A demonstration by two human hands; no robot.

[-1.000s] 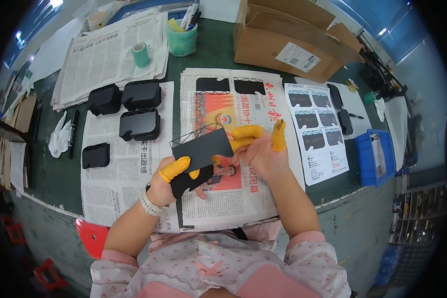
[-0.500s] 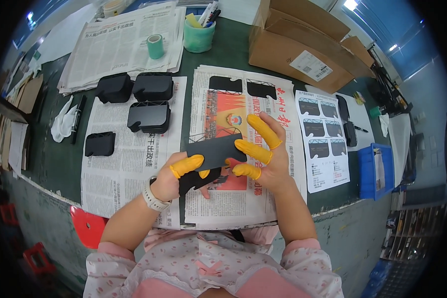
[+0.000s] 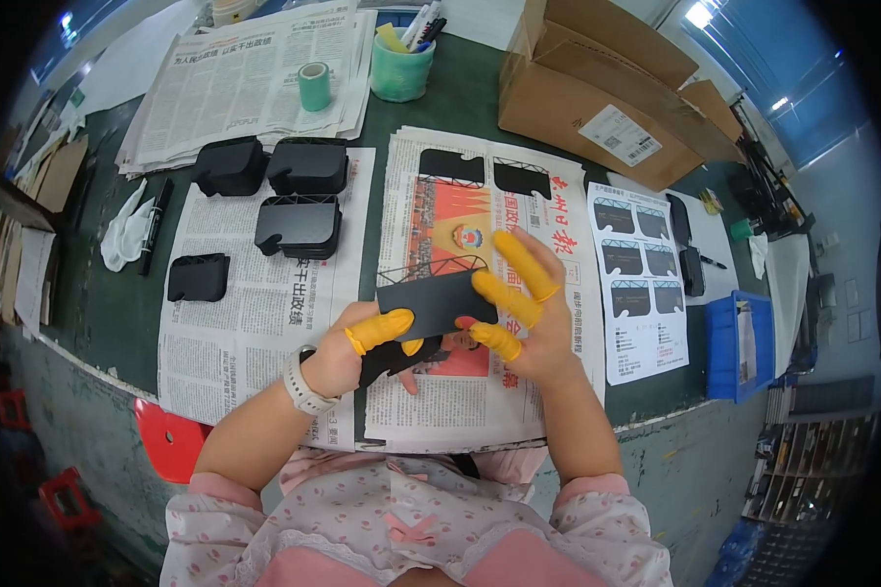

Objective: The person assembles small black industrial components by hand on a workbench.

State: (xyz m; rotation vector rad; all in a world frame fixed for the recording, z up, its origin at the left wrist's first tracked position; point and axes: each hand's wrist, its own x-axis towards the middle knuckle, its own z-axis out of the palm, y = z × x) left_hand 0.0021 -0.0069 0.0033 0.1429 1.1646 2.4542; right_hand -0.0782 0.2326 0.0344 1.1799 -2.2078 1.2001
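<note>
Over the newspaper, a thin black card-like plate point(image 3: 433, 304) with an open lattice strip along its top edge is held up between both hands. My left hand point(image 3: 335, 354), with a yellow finger cot on the thumb, pinches its lower left corner. More black plates point(image 3: 380, 366) show beneath that hand, partly hidden. Yellow cots also cover several fingers of my right hand point(image 3: 542, 342), which grips the plate's right edge. Two similar single plates, a left one point(image 3: 450, 167) and a right one point(image 3: 521, 178), lie flat on the newspaper point(image 3: 558, 293) beyond.
Stacks of black plates point(image 3: 301, 227) stand on the left newspaper point(image 3: 225, 352). Behind are a green tape roll point(image 3: 314, 90), a pen cup point(image 3: 401, 73) and a cardboard box point(image 3: 597, 98). To the right lie a printed picture sheet point(image 3: 646, 338) and a blue bin point(image 3: 722, 342).
The plate in my hands has shifted slightly right and its lattice edge shows more fully. My right fingers have moved a little along its edge. The whole view has shifted slightly.
</note>
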